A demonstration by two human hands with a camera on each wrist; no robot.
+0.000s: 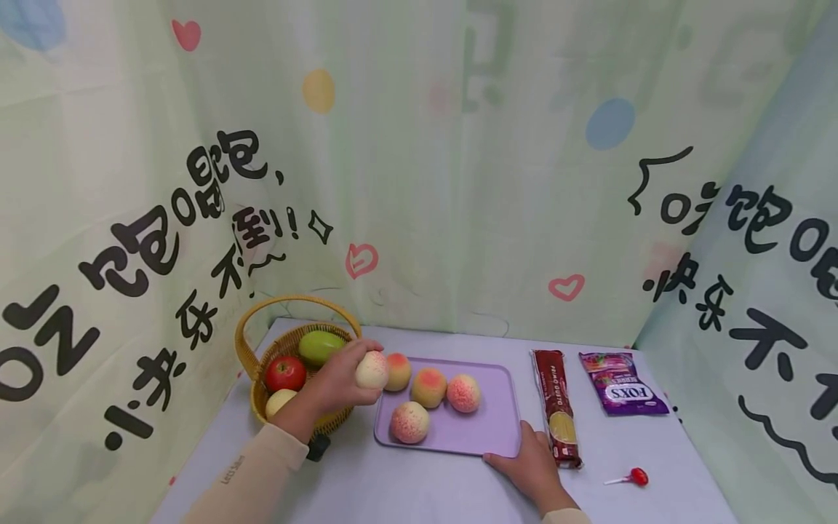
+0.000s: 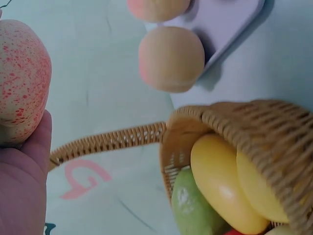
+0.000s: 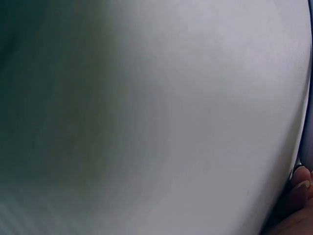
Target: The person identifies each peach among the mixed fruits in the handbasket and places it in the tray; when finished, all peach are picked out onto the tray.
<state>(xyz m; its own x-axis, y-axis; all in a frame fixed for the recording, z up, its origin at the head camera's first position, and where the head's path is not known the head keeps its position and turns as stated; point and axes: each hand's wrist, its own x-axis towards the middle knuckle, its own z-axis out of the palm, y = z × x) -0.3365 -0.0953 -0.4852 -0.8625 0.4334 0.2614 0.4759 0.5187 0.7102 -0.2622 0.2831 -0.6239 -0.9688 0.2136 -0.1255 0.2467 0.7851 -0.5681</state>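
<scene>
My left hand [image 1: 340, 380] holds a pale peach with pink speckles [image 1: 372, 370] above the left end of a lilac tray [image 1: 478, 429]. The same peach fills the left edge of the left wrist view. On the tray lie two orange-yellow peaches [image 1: 428, 386] and two speckled pink peaches [image 1: 410, 422]. My right hand [image 1: 532, 466] grips the tray's near right corner, thumb at the front edge and fingers at the side. Beside my left forearm stands a wicker basket [image 1: 245, 342] with a green fruit [image 1: 321, 348], a red fruit [image 1: 285, 374] and yellow fruits [image 2: 227, 183].
Right of the tray lies a long dark-red snack packet [image 1: 556, 407]. Farther right are a purple candy bag [image 1: 623, 384] and a red lollipop [image 1: 638, 477]. A small black object [image 1: 318, 447] sits by the basket. Printed curtains [image 1: 419, 182] enclose the white table [image 1: 406, 487].
</scene>
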